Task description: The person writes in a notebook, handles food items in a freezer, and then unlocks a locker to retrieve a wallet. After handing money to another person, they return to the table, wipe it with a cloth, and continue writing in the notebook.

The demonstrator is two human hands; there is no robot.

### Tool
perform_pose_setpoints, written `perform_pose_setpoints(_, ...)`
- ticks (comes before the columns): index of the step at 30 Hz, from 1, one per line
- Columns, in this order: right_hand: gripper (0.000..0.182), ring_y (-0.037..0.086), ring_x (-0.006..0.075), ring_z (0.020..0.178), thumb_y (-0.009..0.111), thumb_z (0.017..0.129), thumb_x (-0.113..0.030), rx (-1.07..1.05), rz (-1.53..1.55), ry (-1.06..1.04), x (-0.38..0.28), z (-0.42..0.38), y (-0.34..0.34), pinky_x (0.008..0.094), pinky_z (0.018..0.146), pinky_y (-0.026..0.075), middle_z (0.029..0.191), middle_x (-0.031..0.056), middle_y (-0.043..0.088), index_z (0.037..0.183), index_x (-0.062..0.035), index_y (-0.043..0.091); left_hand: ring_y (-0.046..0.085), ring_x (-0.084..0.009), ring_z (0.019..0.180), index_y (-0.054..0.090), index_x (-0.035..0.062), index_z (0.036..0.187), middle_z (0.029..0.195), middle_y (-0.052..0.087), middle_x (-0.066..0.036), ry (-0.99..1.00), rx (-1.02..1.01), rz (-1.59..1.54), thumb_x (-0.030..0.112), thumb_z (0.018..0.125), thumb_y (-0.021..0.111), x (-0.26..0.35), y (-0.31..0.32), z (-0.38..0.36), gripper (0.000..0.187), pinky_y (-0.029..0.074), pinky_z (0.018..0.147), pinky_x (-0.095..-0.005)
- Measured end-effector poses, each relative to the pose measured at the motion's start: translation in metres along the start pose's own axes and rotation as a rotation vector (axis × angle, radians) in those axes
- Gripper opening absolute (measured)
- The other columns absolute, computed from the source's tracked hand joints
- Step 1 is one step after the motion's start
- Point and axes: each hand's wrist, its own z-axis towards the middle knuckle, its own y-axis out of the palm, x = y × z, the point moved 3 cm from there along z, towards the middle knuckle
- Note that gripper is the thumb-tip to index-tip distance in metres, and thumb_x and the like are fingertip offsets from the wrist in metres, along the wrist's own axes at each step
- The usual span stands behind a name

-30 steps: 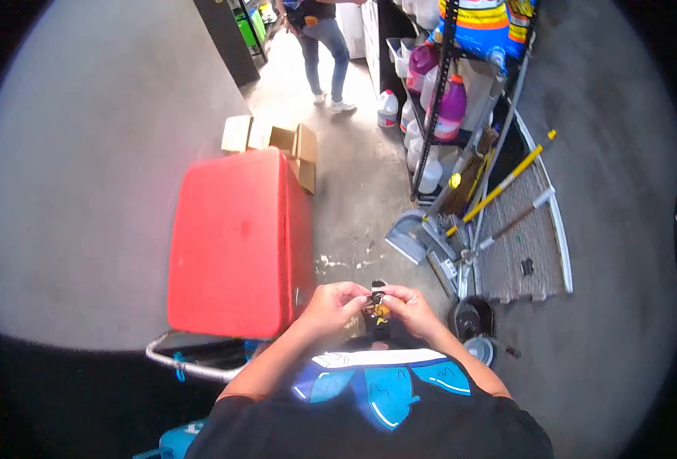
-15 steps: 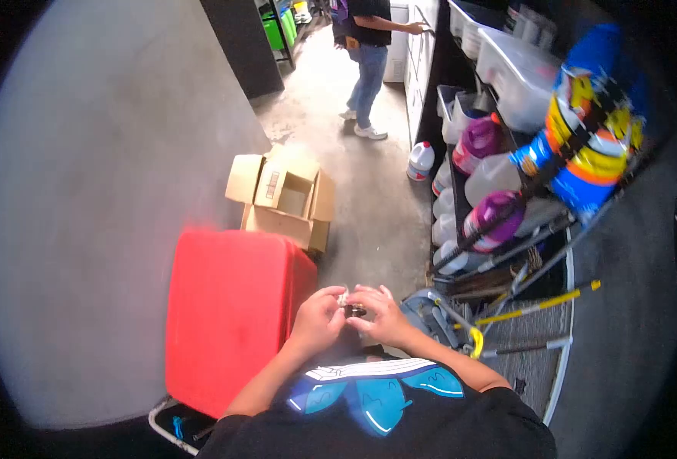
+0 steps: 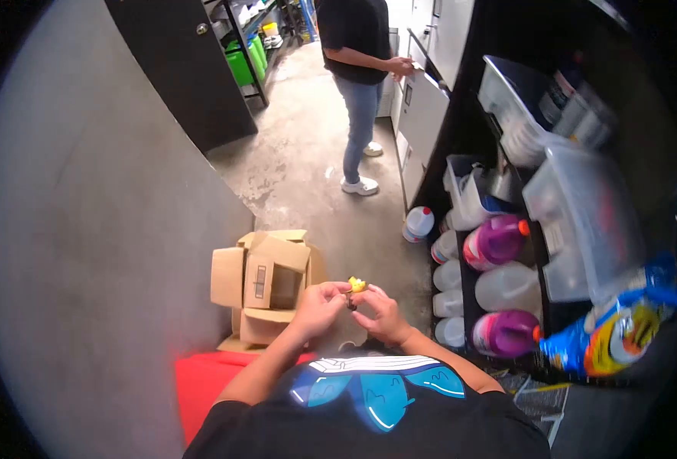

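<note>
Both of my hands meet in front of my chest, around a small yellow thing [image 3: 357, 284] with a dark part below it. It is too small for me to make out its kind. My left hand [image 3: 320, 309] pinches it from the left, thumb and forefinger pressed together. On the other side, the fingers of my right hand [image 3: 383, 315] curl in against its dark lower part. Beyond my left hand stands an open cardboard box [image 3: 266, 315], its flaps up.
A red lidded bin [image 3: 201, 390] is at my lower left, beside a grey wall [image 3: 101, 229]. Along the right runs a shelf with purple bottles [image 3: 499, 242], clear jugs and plastic tubs [image 3: 583, 222]. Ahead, a person [image 3: 357, 69] stands at a white cabinet [image 3: 426, 118].
My view has moved forward, past the red bin and nearer the box. The yellow part now shows between my hands. The person ahead now has both hands at the cabinet, where a door or drawer stands open.
</note>
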Motion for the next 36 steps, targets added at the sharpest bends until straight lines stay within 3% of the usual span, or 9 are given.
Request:
perform_pose_setpoints(2,0.018,0.059,0.0293,0.087,0.066,0.073,-0.012,0.029,0.006,-0.002,0.027,0.042,-0.01,0.0436,0.096,0.038,0.085,0.01,0.061,0.088,-0.005,0.057,0.051,-0.0063,0.073,0.057,-0.0012,0.069,0.101,0.061,-0.011,0.021,-0.001,0.019,0.006,0.08,0.054,0.019,-0.012,0.042,0.013,0.042,0.065,-0.0229)
perform_pose_setpoints(5,0.016,0.06,0.0271,0.081,0.065,0.074,-0.013,-0.117,0.088,0.088,0.07,0.11,-0.022,0.0358,0.08,0.047,0.084,0.0109,0.061,0.086,-0.0033,0.058,0.047,-0.0034,0.068,0.061,-0.003,0.091,0.093,0.061,-0.004,0.029,0.007,0.046,0.008,0.084,0.052,0.017,-0.037,0.114,0.016,0.041,0.063,-0.0211)
perform_pose_setpoints(7,0.016,0.062,0.0229,0.074,0.064,0.076,-0.014,-0.226,0.142,0.126,0.097,0.158,-0.033,0.0295,0.068,0.048,0.084,0.0109,0.062,0.085,-0.0023,0.059,0.05,-0.0059,0.074,0.061,-0.0014,0.092,0.096,0.06,-0.004,-0.029,0.005,0.01,0.009,0.085,0.051,0.03,-0.048,0.154,0.016,0.042,0.068,-0.0226)
perform_pose_setpoints(11,0.014,0.062,0.0159,0.074,0.062,0.08,-0.013,-0.471,0.344,0.283,0.13,0.258,-0.045,0.0287,0.069,0.049,0.083,0.0095,0.064,0.086,-0.0016,0.058,0.051,-0.007,0.079,0.058,-0.0004,0.105,0.095,0.059,-0.003,-0.047,0.078,-0.047,0.011,0.088,0.049,0.059,-0.079,0.22,0.022,0.042,0.073,-0.023)
perform_pose_setpoints(18,0.011,0.06,0.011,0.077,0.058,0.085,-0.01,-0.688,0.745,0.412,0.168,0.412,-0.034,0.0257,0.07,0.049,0.081,0.0056,0.063,0.088,-0.0002,0.055,0.053,-0.0135,0.098,0.059,0.0015,0.085,0.107,0.059,-0.012,0.071,0.29,-0.01,0.008,0.087,0.052,0.121,-0.15,0.308,0.009,0.041,0.087,-0.0291)
perform_pose_setpoints(22,0.009,0.06,0.0105,0.077,0.056,0.087,-0.009,-0.752,0.757,0.492,0.194,0.488,-0.019,0.0249,0.069,0.048,0.085,0.0057,0.062,0.091,-0.001,0.055,0.056,-0.0117,0.089,0.059,-0.0003,0.084,0.11,0.058,-0.011,0.115,0.296,-0.033,0.005,0.083,0.058,0.132,-0.194,0.361,0.006,0.047,0.074,-0.027)
perform_pose_setpoints(27,0.009,0.061,0.0122,0.078,0.056,0.087,-0.008,-0.705,0.929,0.504,0.243,0.579,0.022,0.0257,0.071,0.049,0.084,0.007,0.063,0.091,-0.0002,0.055,0.06,-0.0158,0.088,0.063,-0.0008,0.083,0.111,0.058,-0.012,0.182,0.224,0.07,0.003,0.078,0.061,0.157,-0.275,0.453,0.006,0.049,0.077,-0.0275)
perform_pose_setpoints(28,0.009,0.061,0.0125,0.078,0.056,0.087,-0.008,-0.698,0.953,0.502,0.24,0.625,0.069,0.0258,0.071,0.049,0.084,0.0072,0.063,0.091,-0.0002,0.055,0.06,-0.0161,0.088,0.063,-0.0005,0.083,0.111,0.058,-0.012,0.19,0.193,0.083,0.003,0.078,0.061,0.16,-0.341,0.47,0.006,0.049,0.076,-0.0277)
perform_pose_setpoints(36,0.015,0.06,0.0105,0.084,0.06,0.083,-0.003,-0.375,0.857,0.497,0.247,0.792,0.082,0.0238,0.076,0.047,0.089,0.0052,0.062,0.097,-0.0007,0.056,0.058,-0.0167,0.092,0.062,0.0008,0.079,0.109,0.06,-0.011,0.24,-0.103,0.205,0.005,0.078,0.06,0.252,-0.467,0.632,0.004,0.047,0.079,-0.0291)
